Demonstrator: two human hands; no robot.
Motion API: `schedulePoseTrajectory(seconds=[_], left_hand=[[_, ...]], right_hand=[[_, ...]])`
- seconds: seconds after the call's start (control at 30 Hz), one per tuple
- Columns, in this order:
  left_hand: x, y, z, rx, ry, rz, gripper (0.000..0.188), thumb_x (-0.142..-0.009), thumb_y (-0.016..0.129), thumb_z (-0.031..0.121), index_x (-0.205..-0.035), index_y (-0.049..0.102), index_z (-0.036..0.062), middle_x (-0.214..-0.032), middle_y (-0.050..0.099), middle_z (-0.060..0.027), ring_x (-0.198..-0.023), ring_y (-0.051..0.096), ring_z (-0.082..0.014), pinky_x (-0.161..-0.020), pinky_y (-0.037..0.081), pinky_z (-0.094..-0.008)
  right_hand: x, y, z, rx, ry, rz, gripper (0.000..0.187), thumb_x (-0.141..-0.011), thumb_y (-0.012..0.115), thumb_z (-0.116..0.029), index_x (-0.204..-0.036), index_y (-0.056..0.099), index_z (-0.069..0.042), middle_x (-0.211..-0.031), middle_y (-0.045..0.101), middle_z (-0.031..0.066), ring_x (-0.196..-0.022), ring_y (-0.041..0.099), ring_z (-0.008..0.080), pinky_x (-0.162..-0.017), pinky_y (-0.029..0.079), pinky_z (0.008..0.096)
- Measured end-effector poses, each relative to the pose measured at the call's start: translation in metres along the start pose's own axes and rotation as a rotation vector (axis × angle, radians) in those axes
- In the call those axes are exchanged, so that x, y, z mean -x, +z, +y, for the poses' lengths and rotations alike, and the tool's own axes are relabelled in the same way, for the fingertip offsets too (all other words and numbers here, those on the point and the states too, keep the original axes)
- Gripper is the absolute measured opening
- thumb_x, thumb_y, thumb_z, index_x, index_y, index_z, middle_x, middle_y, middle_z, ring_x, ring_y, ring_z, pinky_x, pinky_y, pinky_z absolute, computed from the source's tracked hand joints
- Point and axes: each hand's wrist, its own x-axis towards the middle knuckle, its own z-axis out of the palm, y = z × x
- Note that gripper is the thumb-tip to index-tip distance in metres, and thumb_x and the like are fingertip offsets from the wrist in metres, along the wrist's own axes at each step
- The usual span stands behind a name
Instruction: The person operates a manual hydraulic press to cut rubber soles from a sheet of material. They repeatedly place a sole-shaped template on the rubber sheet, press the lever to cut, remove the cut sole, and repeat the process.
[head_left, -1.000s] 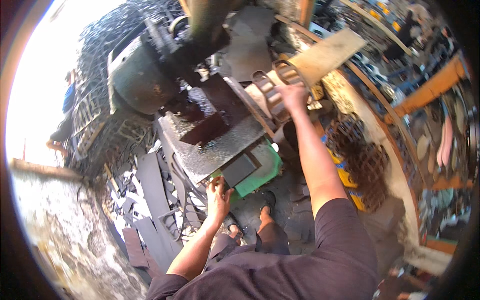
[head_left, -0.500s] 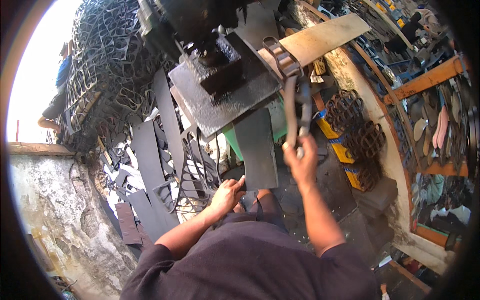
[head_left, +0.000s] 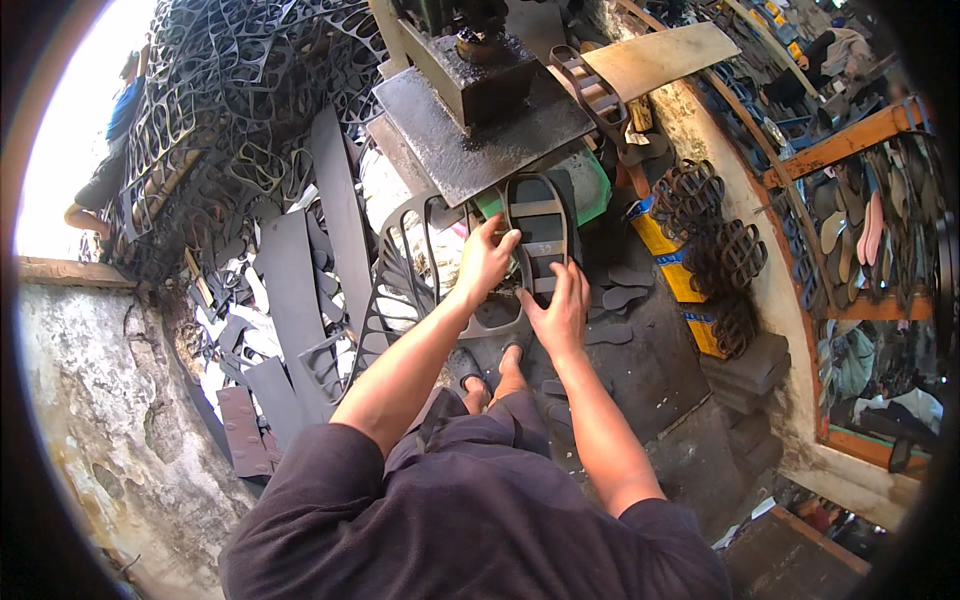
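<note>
A sole-shaped metal cutting die with crossbars lies lengthwise before me, its far end by the edge of the press's thick metal plate. My left hand grips its left rim, fingertips near a crossbar. At the near end, my right hand has thumb and fingers around the frame. Dark sheet material shows through the die's gaps, over a green surface. Left of my left hand hangs a dark offcut web with sole-shaped holes. A second cutting die rests beyond the plate's right side.
Long dark strips and scraps lie at left, below a heap of offcut webs. Cut soles lie on the floor at right, near yellow boxes and stacked dies. A pale board juts out behind.
My right hand has brought the cutting die leftward and laid it down in front of the plate. My left hand has left the dark strip's near end and moved forward onto the die.
</note>
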Motion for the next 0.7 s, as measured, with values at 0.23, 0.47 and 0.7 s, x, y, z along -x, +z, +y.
schedulePoseTrajectory(seconds=[0.23, 0.47, 0.7], left_hand=[[-0.013, 0.012, -0.013, 0.394, -0.286, -0.111, 0.04, -0.096, 0.072, 0.013, -0.131, 0.066, -0.0042, -0.115, 0.073, -0.0077, -0.096, 0.067, -0.0151, -0.083, 0.054, -0.0294], [-0.013, 0.014, -0.012, 0.364, -0.261, -0.131, 0.054, -0.096, 0.07, 0.01, -0.145, 0.054, -0.0074, -0.121, 0.071, -0.019, -0.107, 0.069, -0.0205, -0.096, 0.054, -0.0325], [-0.016, 0.014, -0.026, 0.29, -0.246, -0.143, 0.055, -0.097, 0.07, 0.014, -0.146, 0.053, -0.0068, -0.122, 0.071, -0.0183, -0.108, 0.069, -0.0209, -0.096, 0.054, -0.0333]], right_hand=[[0.052, -0.011, 0.027, -0.112, 0.171, -0.024, 0.095, -0.072, 0.091, -0.046, -0.146, 0.047, -0.005, -0.153, 0.044, 0.0253, -0.141, 0.04, 0.048, -0.114, 0.035, 0.0603], [0.057, -0.002, 0.049, -0.224, 0.096, 0.012, 0.08, -0.072, 0.094, -0.036, -0.136, 0.059, -0.004, -0.157, 0.04, 0.0297, -0.139, 0.047, 0.0502, -0.108, 0.047, 0.0557], [0.055, -0.012, 0.043, -0.147, 0.071, -0.004, 0.078, -0.071, 0.094, -0.037, -0.134, 0.063, -0.003, -0.157, 0.041, 0.0284, -0.14, 0.046, 0.0487, -0.111, 0.047, 0.0543]])
